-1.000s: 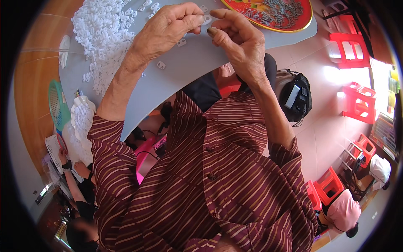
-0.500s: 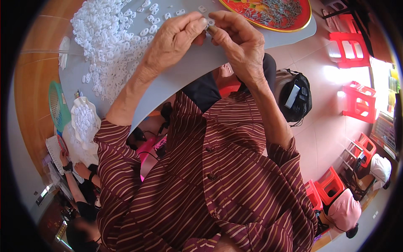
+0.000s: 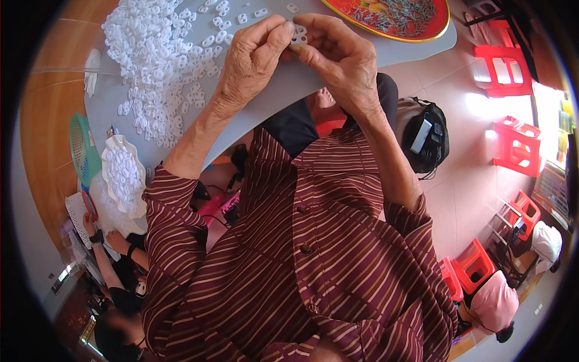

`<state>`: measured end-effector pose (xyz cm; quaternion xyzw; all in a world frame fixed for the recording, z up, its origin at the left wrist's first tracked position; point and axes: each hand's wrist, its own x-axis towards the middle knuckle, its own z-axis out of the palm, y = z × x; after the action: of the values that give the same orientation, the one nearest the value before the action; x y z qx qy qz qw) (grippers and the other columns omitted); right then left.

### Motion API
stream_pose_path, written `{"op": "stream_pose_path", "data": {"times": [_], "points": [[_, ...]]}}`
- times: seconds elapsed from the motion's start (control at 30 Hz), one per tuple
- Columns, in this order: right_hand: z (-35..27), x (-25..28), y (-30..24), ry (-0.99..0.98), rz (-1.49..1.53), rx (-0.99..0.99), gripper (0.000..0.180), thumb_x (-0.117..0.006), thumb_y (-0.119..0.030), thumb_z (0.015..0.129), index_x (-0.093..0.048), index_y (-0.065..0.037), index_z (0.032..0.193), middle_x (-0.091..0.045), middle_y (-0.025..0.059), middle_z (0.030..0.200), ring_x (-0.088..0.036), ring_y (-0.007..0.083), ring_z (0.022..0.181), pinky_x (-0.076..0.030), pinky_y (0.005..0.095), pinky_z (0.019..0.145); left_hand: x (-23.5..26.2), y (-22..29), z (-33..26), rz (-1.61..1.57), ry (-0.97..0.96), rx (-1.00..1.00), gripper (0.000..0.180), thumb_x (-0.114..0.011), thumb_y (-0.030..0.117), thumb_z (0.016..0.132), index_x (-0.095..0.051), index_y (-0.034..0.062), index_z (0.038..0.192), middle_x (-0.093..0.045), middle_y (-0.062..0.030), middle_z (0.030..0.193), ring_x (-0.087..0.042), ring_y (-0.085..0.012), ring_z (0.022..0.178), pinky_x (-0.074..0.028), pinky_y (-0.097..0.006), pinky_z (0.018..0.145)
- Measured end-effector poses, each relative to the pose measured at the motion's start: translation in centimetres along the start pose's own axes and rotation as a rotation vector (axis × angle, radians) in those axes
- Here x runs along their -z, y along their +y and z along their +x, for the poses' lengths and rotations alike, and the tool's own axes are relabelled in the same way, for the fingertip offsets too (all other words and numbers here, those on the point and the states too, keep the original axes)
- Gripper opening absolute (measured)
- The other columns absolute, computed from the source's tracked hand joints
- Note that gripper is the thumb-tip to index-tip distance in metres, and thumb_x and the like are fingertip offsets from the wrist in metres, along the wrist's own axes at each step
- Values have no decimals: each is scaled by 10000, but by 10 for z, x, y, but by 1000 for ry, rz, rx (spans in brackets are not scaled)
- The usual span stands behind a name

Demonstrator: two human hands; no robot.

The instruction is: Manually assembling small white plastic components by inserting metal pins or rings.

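In front of me, above the table's near edge, my left hand [image 3: 258, 57] and my right hand [image 3: 342, 57] meet at a small white plastic piece with holes [image 3: 299, 35]. The right thumb and fingers grip it from the right. My left thumb and forefinger are pinched together at its left edge; their grip partly hides it. Beyond the hands are a few loose white pieces [image 3: 260, 12]. To the left spreads a big pile of similar white pieces [image 3: 145, 54]. A red tray with a gold rim [image 3: 386, 40], holding many small grey metal parts [image 3: 404, 18], sits at the far right.
Farther left, a scalloped white dish [image 3: 140, 208] holds more white pieces near a green mesh basket [image 3: 81, 145]. Another person's hands [image 3: 114, 241] work at the lower left. A black bag [image 3: 425, 139] and red stools [image 3: 518, 145] stand on the floor at right.
Both hands have shifted slightly, and the white piece now shows more of its face between them. The left forearm has moved a little right.
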<state>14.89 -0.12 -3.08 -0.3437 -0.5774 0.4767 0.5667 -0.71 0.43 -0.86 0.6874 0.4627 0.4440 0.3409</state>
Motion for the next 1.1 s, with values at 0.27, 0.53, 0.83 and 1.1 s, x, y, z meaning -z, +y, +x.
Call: {"op": "stream_pose_path", "data": {"times": [0.27, 0.53, 0.83, 1.1], "points": [[1, 11, -4, -117, 23, -49, 270, -675, -22, 811, -608, 26, 1068, -652, 47, 820, -622, 80, 765, -513, 212, 692, 17, 3, 7, 79, -214, 33, 284, -479, 287, 957, -557, 24, 884, -502, -21, 620, -472, -98, 582, -400, -266, 539], [0, 9, -3, -127, 67, -21, 268, -683, -20, 803, -604, 23, 1055, -660, 56, 818, -630, 77, 776, -513, 211, 685, 11, 3, 4, 19, -201, 12, 294, -479, 287, 958, -572, 20, 880, -502, -11, 622, -465, -93, 583, -390, -258, 536], [0, 5, -6, -110, -165, 68, 258, -686, 1, 778, -571, 14, 1009, -656, 67, 769, -649, 106, 705, -512, 236, 633, -2, -6, -6, 71, -33, -71, 249, -500, 243, 952, -558, 1, 958, -462, -51, 615, -429, -111, 582, -395, -271, 543], [0, 7, -8, -148, -231, 122, 198, -661, 30, 775, -560, 8, 943, -673, 89, 740, -670, 145, 702, -514, 246, 616, 0, -8, -6, 27, -94, -64, 286, -478, 269, 956, -545, -9, 965, -470, -59, 623, -426, -118, 586, -393, -280, 550]]}}
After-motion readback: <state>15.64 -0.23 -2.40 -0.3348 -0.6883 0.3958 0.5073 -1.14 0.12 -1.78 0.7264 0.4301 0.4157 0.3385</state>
